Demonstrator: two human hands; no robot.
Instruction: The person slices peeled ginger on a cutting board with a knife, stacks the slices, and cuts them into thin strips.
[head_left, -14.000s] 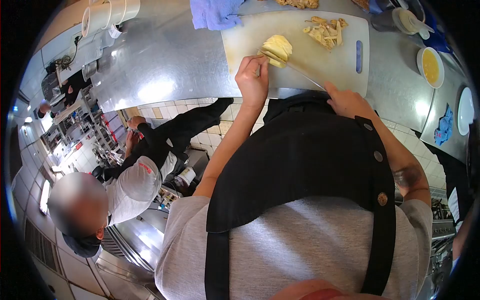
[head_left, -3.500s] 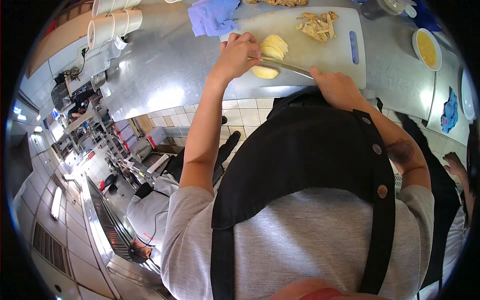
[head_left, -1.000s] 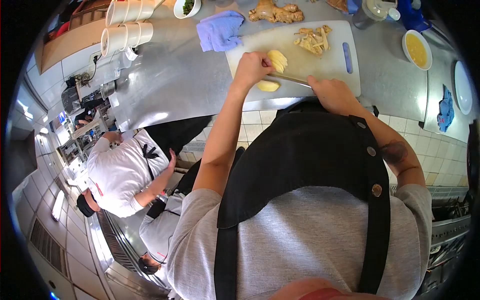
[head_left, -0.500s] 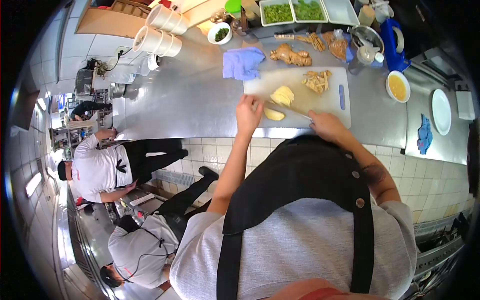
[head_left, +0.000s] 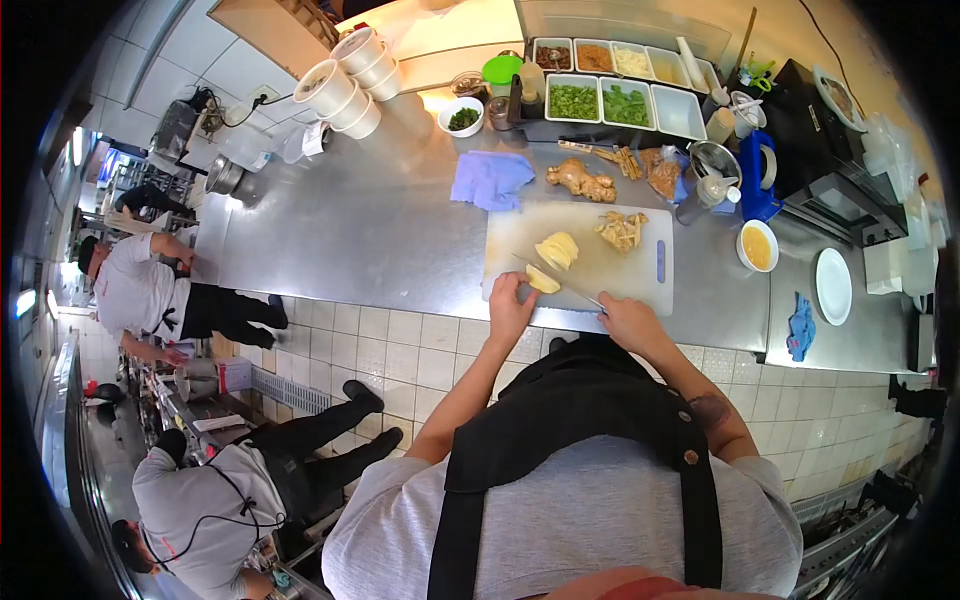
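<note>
A white cutting board (head_left: 650, 300) lies on the steel counter before me. My right hand (head_left: 632, 325) is closed round the handle of a knife (head_left: 578, 292), whose blade slants up to the left across the board. Beside the blade is a peeled piece of ginger (head_left: 543, 280), with the curled fingers of my left hand (head_left: 511, 308) against its left end. Just behind sit pale ginger slices (head_left: 557, 251). Brown peelings (head_left: 622, 231) are heaped farther right on the board. An unpeeled ginger root (head_left: 580, 181) rests beyond the far edge.
A blue-purple cloth (head_left: 492, 180) lies behind the board. Trays of chopped greens (head_left: 575, 102) stand at the back. To the right are a bowl of yellow liquid (head_left: 758, 246), a blue tape dispenser (head_left: 760, 180) and a white plate (head_left: 833, 286). Two co-workers (head_left: 215, 500) stand at left.
My view has shifted, showing more of the back trays and right side. Both hands remain at the board, the knife still in my right hand. The co-workers' postures differ slightly.
</note>
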